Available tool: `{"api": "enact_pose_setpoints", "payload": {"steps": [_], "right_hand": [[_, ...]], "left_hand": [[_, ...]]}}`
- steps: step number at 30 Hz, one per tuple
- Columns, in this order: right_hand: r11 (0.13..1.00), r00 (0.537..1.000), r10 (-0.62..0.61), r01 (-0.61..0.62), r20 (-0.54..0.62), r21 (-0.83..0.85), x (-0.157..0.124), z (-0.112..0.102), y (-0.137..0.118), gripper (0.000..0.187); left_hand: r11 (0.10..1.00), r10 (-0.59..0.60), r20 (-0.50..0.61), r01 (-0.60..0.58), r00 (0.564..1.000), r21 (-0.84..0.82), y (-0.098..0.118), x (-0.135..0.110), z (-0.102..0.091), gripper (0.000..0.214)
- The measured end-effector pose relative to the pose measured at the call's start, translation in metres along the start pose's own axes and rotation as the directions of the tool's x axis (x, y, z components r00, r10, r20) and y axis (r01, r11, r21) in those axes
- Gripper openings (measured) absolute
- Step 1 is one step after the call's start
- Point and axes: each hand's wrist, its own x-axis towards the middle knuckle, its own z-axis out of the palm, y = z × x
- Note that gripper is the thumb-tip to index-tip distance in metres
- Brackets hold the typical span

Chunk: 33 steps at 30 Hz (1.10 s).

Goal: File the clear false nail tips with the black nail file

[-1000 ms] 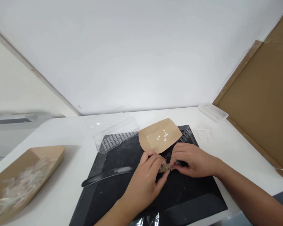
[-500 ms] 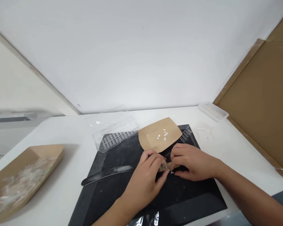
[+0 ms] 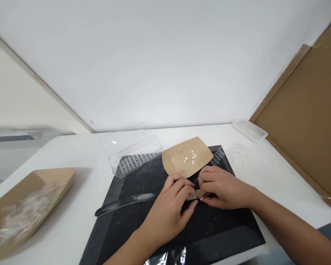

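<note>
Close together over the black mat point(image 3: 209, 230), my two hands work at a small yellowish-brown strip with clear plastic point(image 3: 192, 195). My left hand point(image 3: 171, 209) is closed, its thumb and fingertips around the strip's left part. Fingers of my right hand point(image 3: 222, 188) are pinched at its right end, where a tiny white piece point(image 3: 201, 198) shows by the thumb; most of what they hold is hidden. Left of my hands lies a curved black nail file point(image 3: 127, 202) dusted with white. Just beyond them a brown paper tray point(image 3: 175, 158) carries several small white pieces.
Clear false nail tips point(image 3: 132, 162) on a strip lie in a clear plastic box point(image 3: 113, 162); more nail tips point(image 3: 217, 156) sit beside the paper tray. A brown tray point(image 3: 38, 175) of plastic pieces stands left. At back right are a translucent tray point(image 3: 249, 130) and a cardboard panel point(image 3: 300, 121).
My right hand has shifted slightly up and left, its thumb now nearer the fingers. My left hand stays almost in place on the strip.
</note>
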Motion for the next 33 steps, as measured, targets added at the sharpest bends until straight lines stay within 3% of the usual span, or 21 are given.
{"api": "enact_pose_setpoints", "payload": {"steps": [6, 15, 27, 33], "right_hand": [[0.989, 0.987, 0.137, -0.141, -0.083, -0.045, -0.0023, -0.0035, -0.0006, 0.01], [0.983, 0.986, 0.16, -0.164, -0.044, -0.089, -0.0004, 0.0037, -0.0024, 0.005], [0.983, 0.989, 0.131, -0.138, -0.07, -0.119, -0.0006, -0.0015, -0.0016, 0.008], [0.998, 0.998, 0.066, -0.066, -0.014, -0.001, -0.0002, -0.0052, 0.0008, 0.012]], "left_hand": [[0.999, -0.042, 0.028, 0.042, 0.999, -0.008, -0.0012, -0.0025, 0.0023, 0.034], [0.999, -0.023, 0.034, 0.023, 0.999, 0.025, -0.0037, -0.0016, 0.0063, 0.028], [0.999, -0.004, 0.029, 0.002, 1.0, 0.046, -0.0034, -0.0014, 0.0075, 0.016], [0.999, -0.006, 0.003, 0.006, 1.0, 0.045, -0.0018, -0.001, 0.0058, 0.016]]}}
